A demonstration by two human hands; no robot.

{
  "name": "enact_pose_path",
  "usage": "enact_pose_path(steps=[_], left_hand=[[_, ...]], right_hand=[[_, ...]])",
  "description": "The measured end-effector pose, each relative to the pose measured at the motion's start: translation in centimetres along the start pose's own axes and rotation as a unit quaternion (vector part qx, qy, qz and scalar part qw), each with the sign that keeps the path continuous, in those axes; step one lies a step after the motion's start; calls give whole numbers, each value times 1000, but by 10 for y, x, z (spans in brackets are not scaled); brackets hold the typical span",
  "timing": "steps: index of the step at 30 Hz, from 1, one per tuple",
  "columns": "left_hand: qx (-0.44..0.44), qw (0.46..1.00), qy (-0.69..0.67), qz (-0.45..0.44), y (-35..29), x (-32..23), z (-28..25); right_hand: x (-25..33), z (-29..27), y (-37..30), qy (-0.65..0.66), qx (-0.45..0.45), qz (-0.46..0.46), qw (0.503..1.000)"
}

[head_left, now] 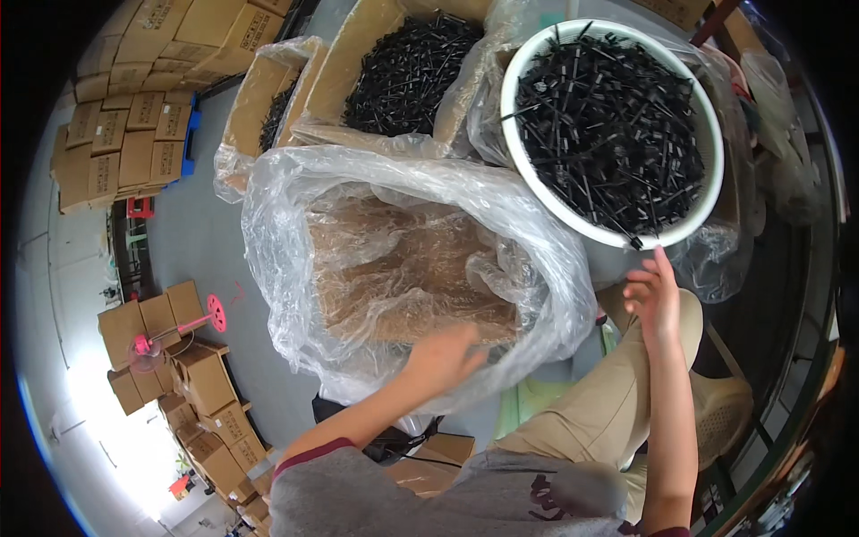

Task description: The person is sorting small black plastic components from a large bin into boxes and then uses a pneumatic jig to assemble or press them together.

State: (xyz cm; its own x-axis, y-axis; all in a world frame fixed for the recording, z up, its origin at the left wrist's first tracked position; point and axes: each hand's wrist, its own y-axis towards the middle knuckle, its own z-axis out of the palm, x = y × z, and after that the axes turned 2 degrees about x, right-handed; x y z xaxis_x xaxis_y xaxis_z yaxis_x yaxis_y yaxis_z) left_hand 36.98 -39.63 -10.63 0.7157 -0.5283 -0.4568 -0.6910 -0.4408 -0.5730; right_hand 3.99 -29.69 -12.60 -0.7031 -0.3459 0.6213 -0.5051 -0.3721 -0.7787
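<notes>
A cardboard box [403,259] lined with a clear plastic bag [284,233] stands in front of me, its brown inside showing through the film. Over its near edge is my left hand [443,358], slightly blurred, thumb apart from the fingers and nothing visible in it. At the upper right, a round white basket [716,170] is heaped with thin black plastic parts [608,134]. Just below its near rim hovers my right hand [656,300], index finger pointing up at the rim and the other fingers loosely bent. Whether that fingertip touches the rim I cannot tell.
Behind the lined box, a larger carton [327,98] and a smaller carton [237,125] hold more black parts. Stacked cardboard boxes [112,148] stand at the left, with a pink fan [146,347] on the floor. A light green stool [532,398] sits by my leg.
</notes>
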Motion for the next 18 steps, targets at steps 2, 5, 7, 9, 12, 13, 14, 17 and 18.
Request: enact_pose_path(steps=[2, 5, 7, 9, 12, 13, 14, 17, 18], left_hand=[[-203, 975, -86, -14, 25, -25, -34], [-331, 923, -190, 42, 36, -33, -39], [-370, 916, -149, 45, 34, -39, -31], [-374, 908, -189, 30, 23, -44, -18], [-327, 894, -305, 32, 9, -54, 1], [-312, 899, -302, 54, 7, -61, 3], [-299, 904, -299, 69, 5, -66, 5], [-354, 898, -232, 122, 31, -72, -8], [-369, 894, -221, 126, 48, -73, -17]], right_hand=[[-1, 9, 18, -44, -8, -2, 999], [-4, 21, 44, 99, 29, -22, 994], [-8, 24, 56, 144, 20, -37, 989], [-18, 20, 68, 184, 68, -81, 977], [-18, 12, 80, 155, 60, -32, 986], [-17, 13, 84, 127, 36, -47, 990], [-14, 17, 80, 123, 9, -48, 991], [1, 20, 72, 82, -24, -43, 995], [3, 19, 72, 77, -33, -37, 996]])
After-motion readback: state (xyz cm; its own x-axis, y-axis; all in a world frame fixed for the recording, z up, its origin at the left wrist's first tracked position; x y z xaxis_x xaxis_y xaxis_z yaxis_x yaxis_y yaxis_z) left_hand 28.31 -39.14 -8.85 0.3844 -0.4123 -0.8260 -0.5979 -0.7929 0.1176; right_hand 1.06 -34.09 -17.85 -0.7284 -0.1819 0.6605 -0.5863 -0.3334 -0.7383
